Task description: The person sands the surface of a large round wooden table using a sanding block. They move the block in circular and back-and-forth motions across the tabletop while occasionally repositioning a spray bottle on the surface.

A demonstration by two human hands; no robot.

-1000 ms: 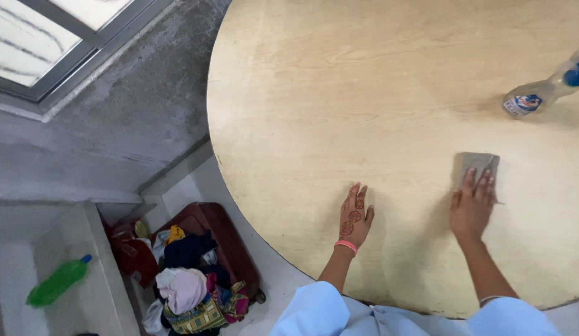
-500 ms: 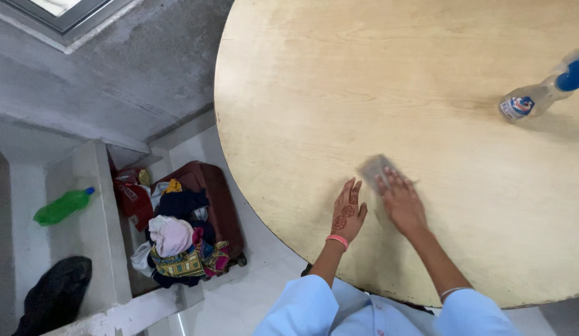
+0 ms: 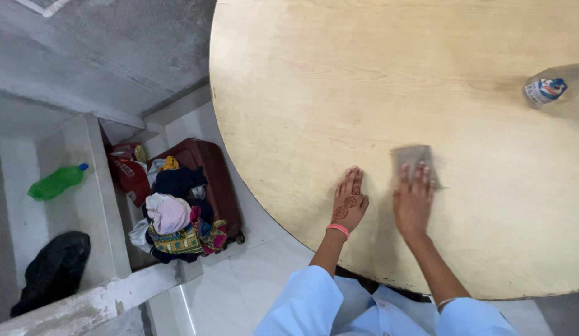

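Note:
A round pale wooden table (image 3: 364, 81) fills the upper right of the head view. My left hand (image 3: 348, 202) lies flat on the tabletop near its front edge, fingers together, a pink band at the wrist. Just to its right, my right hand (image 3: 414, 198) presses a grey cloth (image 3: 414, 157) onto the wood; the fingers cover the cloth's near half and the hand is blurred. A clear plastic bottle (image 3: 550, 86) with a coloured label lies on the table at the far right, well away from both hands.
Left of the table, on the white tiled floor, an open maroon suitcase (image 3: 218, 180) holds a heap of clothes (image 3: 174, 218). A green bottle (image 3: 56, 182) and a black bag (image 3: 53, 270) rest on a low grey ledge at the far left.
My right hand has swept the cloth from the right side leftwards close to my left hand, then a little back to the right. My left hand has stayed planted on the table.

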